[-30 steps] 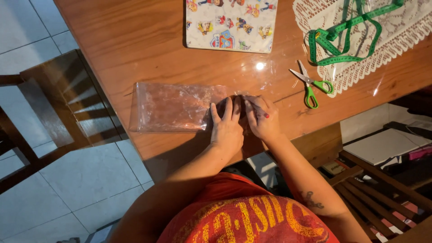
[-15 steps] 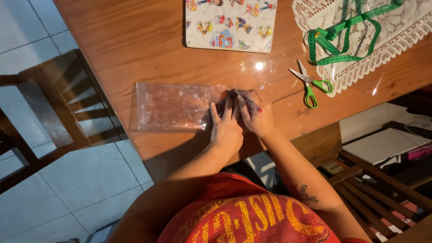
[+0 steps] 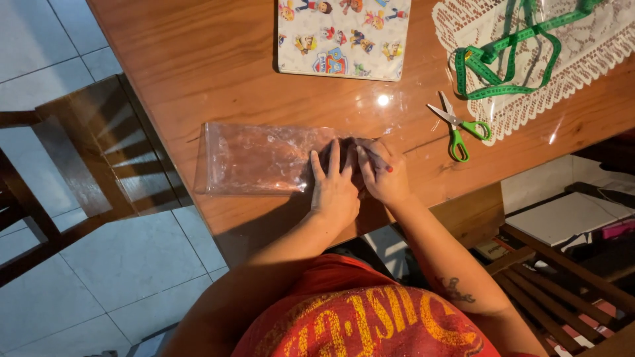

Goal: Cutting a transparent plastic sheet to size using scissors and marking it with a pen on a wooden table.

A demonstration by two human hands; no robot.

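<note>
Both hands press flat on the right end of a clear, crinkled plastic sheet (image 3: 264,158) lying near the front edge of the brown wooden desk (image 3: 198,59). The left hand (image 3: 335,188) has fingers spread and extended, its grip apart; the right hand (image 3: 385,175) lies just beside it, fingers slightly curled, clamping nothing. This looks like a smoothing or creasing step. Green-handled scissors (image 3: 456,129) lie near, to the right.
</note>
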